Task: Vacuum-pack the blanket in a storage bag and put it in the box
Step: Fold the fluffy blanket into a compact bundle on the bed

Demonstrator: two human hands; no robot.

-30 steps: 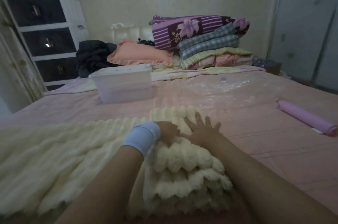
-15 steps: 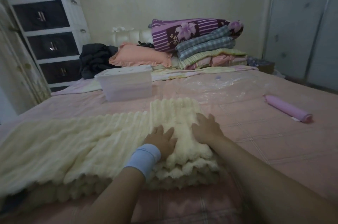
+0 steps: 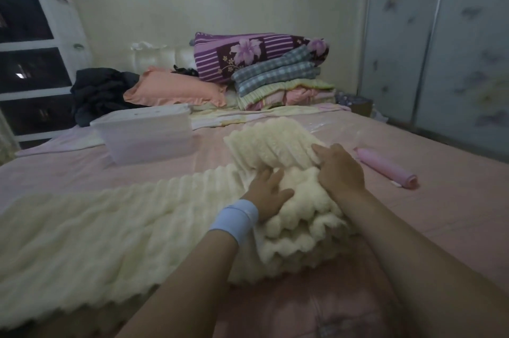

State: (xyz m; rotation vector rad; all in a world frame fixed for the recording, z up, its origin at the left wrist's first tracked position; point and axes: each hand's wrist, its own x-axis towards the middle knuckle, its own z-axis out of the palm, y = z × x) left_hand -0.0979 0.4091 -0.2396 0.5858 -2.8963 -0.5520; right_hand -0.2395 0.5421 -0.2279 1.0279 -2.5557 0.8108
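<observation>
Head view, one moment. I see the cream ribbed blanket point(image 3: 115, 227) lying on the pink bed point(image 3: 446, 205). One long part stretches flat toward the left edge, and the other end is gathered into a thick, layered stack at centre. The left hand point(image 3: 268, 191), with a pale blue wristband point(image 3: 234, 217), rests on top of that stack with its fingers straight and spread, pressing into the fleece. The right hand point(image 3: 340, 169) has its fingers curled into the upper layer and holds a fold of it raised and tilted above the stack. Behind that fold I can make out only a glossy strip of the clear storage bag point(image 3: 334, 126) on the sheet; the rest is hidden. The translucent lidded box point(image 3: 148, 135) stands on the bed just beyond the blanket, to the left, apart from both hands. A pink cylinder point(image 3: 385, 168) lies near the right hand. Farther back are folded bedding point(image 3: 275, 75), a peach pillow point(image 3: 176, 89) and dark clothing point(image 3: 102, 89).
</observation>
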